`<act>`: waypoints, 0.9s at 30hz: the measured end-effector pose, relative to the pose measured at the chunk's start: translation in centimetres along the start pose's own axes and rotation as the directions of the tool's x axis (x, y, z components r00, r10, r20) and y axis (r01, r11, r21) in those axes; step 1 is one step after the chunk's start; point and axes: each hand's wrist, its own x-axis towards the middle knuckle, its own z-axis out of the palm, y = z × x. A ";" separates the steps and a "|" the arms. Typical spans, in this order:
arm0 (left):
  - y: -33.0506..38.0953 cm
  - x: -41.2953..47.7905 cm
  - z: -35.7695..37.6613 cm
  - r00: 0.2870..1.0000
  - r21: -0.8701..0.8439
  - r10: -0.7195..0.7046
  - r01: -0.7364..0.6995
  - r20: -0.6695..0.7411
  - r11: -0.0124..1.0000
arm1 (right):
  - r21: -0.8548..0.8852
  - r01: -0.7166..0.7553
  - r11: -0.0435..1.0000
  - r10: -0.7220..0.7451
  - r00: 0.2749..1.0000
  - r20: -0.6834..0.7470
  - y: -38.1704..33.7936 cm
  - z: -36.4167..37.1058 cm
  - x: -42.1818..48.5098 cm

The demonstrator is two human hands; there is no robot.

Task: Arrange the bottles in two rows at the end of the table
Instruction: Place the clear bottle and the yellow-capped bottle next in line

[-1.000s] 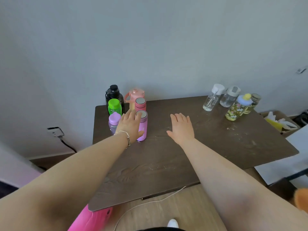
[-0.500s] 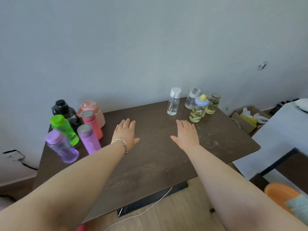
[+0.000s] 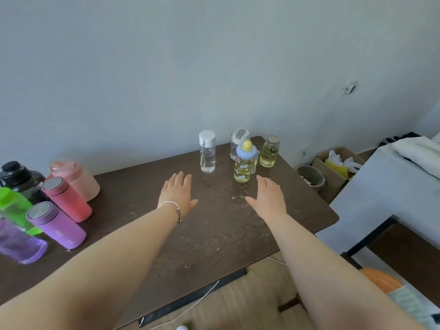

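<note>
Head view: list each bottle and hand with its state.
Left hand: open, empty.
Right hand: open, empty.
Clear white-capped bottle: upright, capped.
Cartoon bottle: upright, capped.
Yellow-tinted bottle: upright, capped.
Purple flask: upright, lidded.
Red flask: upright, lidded.

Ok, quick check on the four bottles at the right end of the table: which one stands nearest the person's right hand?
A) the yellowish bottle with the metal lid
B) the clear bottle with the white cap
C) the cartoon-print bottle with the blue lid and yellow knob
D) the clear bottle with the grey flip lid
C: the cartoon-print bottle stands just beyond the fingertips of the right hand, while the other three stand farther back toward the wall.
</note>
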 end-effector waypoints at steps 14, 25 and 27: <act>1.4 16.7 2.1 1.000 -0.192 0.004 -0.003 0.006 0.981 | 0.109 -0.096 0.989 0.101 0.994 -0.041 0.7 0.8 14.4; 1.3 25.3 5.4 0.985 -0.566 -0.151 0.171 0.083 0.807 | 0.431 -0.141 0.892 0.169 0.985 -0.026 0.6 4.7 20.4; 1.6 25.8 6.2 0.978 -0.645 -0.187 0.203 0.095 0.736 | 0.477 -0.136 0.869 0.182 0.982 -0.051 0.9 5.3 20.6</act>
